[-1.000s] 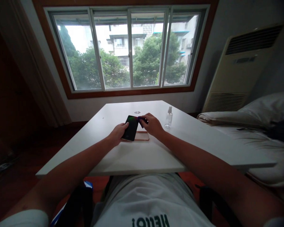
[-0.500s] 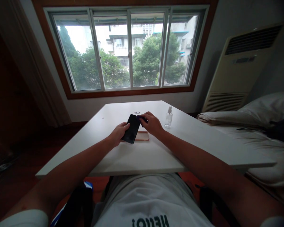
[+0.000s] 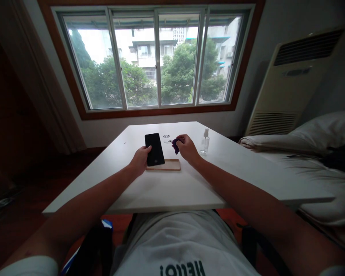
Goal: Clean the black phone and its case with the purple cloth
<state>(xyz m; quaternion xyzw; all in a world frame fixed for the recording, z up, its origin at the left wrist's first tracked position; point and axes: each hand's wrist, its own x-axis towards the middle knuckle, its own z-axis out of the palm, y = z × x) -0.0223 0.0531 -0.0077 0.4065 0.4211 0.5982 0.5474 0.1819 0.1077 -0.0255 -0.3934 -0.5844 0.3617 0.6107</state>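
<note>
My left hand grips a black phone by its lower left edge, thumb over the front. The phone is held up with its dark face toward me, above a shallow pinkish tray-like case on the table. A bunched dark purple cloth is pinched in my right hand, to the right of the phone and apart from it. Behind the cloth, small dark-marked items lie on the table, too small to make out.
A clear spray bottle stands upright on the white table, just right of my right hand. Beyond the table is a window. To the right are an air conditioner and light bedding.
My right hand and the cloth have come away from the phone's upper corner, slightly to the right. The phone has turned to lean left and moved slightly left and up.
</note>
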